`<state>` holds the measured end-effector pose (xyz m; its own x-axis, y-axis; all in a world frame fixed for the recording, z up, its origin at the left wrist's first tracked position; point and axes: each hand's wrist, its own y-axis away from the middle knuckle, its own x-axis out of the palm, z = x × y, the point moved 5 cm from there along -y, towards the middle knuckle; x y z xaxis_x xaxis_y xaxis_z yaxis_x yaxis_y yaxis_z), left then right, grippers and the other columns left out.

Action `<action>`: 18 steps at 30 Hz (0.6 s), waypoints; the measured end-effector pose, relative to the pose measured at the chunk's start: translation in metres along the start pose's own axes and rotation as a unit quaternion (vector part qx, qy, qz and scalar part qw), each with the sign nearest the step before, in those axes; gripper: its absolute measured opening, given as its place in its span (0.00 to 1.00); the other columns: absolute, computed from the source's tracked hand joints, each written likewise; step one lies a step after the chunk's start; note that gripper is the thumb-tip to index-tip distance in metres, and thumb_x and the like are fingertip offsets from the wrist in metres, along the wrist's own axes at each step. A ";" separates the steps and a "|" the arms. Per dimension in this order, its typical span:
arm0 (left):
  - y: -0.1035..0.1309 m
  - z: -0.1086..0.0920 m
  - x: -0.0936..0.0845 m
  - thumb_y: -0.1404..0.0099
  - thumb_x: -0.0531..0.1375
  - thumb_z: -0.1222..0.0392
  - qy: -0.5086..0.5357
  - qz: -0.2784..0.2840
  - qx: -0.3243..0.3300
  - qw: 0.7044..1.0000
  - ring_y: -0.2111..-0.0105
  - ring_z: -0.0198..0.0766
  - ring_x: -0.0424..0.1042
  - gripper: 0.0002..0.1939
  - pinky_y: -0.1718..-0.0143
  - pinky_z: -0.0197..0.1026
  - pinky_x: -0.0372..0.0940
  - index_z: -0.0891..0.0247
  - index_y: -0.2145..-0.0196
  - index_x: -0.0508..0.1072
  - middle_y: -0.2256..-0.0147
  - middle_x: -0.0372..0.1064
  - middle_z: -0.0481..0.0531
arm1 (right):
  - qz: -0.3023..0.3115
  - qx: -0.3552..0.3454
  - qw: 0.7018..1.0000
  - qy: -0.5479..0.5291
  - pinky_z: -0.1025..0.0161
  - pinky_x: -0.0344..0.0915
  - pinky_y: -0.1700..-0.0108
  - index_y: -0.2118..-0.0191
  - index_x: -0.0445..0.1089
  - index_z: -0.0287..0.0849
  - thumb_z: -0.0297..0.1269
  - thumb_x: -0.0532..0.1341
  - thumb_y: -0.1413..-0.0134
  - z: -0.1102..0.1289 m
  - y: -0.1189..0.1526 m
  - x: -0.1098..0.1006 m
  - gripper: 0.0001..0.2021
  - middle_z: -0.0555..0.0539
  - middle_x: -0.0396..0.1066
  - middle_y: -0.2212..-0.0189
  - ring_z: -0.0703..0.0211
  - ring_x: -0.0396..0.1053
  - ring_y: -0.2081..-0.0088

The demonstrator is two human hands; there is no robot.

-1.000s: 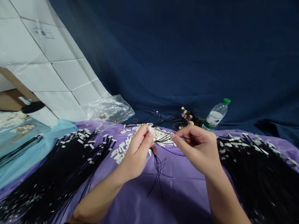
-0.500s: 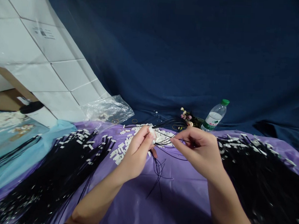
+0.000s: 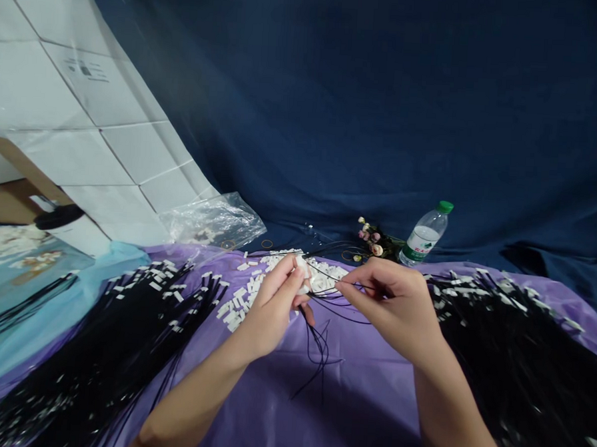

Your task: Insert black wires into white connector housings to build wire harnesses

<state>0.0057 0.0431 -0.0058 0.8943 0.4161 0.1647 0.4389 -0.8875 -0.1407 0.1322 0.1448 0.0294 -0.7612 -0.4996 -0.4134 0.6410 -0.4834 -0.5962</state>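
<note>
Near the middle of the purple cloth (image 3: 349, 393), my left hand (image 3: 274, 302) pinches a small white piece (image 3: 302, 264) between thumb and fingertips. Several thin black cords (image 3: 316, 351) hang below that hand, their loose ends over the cloth. My right hand (image 3: 392, 295) is closed, thumb against forefinger, on a black cord (image 3: 326, 273) that stretches across from the left hand. Behind and between the hands lies a pile of small white pieces (image 3: 244, 297). Whether the cord passes through the pinched piece is too small to tell.
Bundles of black cords with white ends lie at the left (image 3: 96, 346) and right (image 3: 526, 369). A water bottle (image 3: 422, 237) with a green cap and some small flowers (image 3: 372, 237) stand at the back. A clear plastic bag (image 3: 218, 219) lies by the white tiled surface (image 3: 116, 154).
The right hand has shifted very slightly left, still pinching the cord. More of the left hand's lower fingers shows by the hanging cords. The whole view has moved a little.
</note>
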 end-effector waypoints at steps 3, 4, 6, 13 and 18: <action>0.000 0.000 -0.001 0.32 0.52 0.50 -0.011 0.003 0.001 1.000 0.78 0.28 0.51 0.13 0.77 0.36 0.68 0.62 0.69 0.60 0.71 0.52 0.45 | -0.015 0.000 1.000 -0.001 0.66 0.53 0.76 0.73 0.72 0.42 0.31 0.64 0.49 0.000 0.000 -0.001 0.04 0.54 0.62 0.81 0.69 0.56 0.78; 0.000 0.000 -0.001 0.32 0.52 0.51 -0.021 0.004 0.004 1.000 0.78 0.28 0.52 0.13 0.77 0.36 0.68 0.62 0.69 0.60 0.71 0.52 0.45 | -0.023 0.000 1.000 -0.003 0.66 0.53 0.77 0.73 0.72 0.42 0.31 0.64 0.49 -0.001 0.000 -0.002 0.04 0.54 0.60 0.81 0.69 0.55 0.79; 0.000 -0.002 -0.001 0.32 0.51 0.51 -0.046 0.008 0.010 0.999 0.76 0.29 0.54 0.13 0.76 0.36 0.68 0.62 0.70 0.60 0.71 0.51 0.46 | -0.043 0.001 0.999 -0.007 0.66 0.51 0.77 0.72 0.72 0.42 0.32 0.64 0.49 -0.003 0.001 -0.004 0.03 0.55 0.56 0.82 0.69 0.53 0.79; 0.001 -0.003 0.003 0.31 0.50 0.52 -0.124 0.028 0.003 0.992 0.71 0.32 0.57 0.13 0.72 0.37 0.68 0.62 0.70 0.61 0.70 0.51 0.47 | -0.046 -0.010 0.999 0.000 0.67 0.52 0.76 0.69 0.70 0.42 0.32 0.62 0.45 -0.006 -0.002 -0.006 0.03 0.55 0.56 0.79 0.69 0.54 0.78; -0.001 0.006 0.007 0.31 0.50 0.52 -0.112 0.043 -0.038 0.992 0.72 0.32 0.57 0.13 0.72 0.38 0.69 0.62 0.70 0.62 0.71 0.49 0.47 | -0.005 -0.072 0.997 0.028 0.69 0.57 0.73 0.65 0.71 0.41 0.30 0.61 0.43 -0.005 -0.005 0.000 0.01 0.53 0.62 0.75 0.70 0.59 0.76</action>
<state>0.0117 0.0482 -0.0105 0.9291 0.3638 -0.0661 0.3595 -0.9306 -0.0686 0.1285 0.1505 0.0292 -0.7748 -0.4525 -0.4414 0.6152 -0.3788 -0.6915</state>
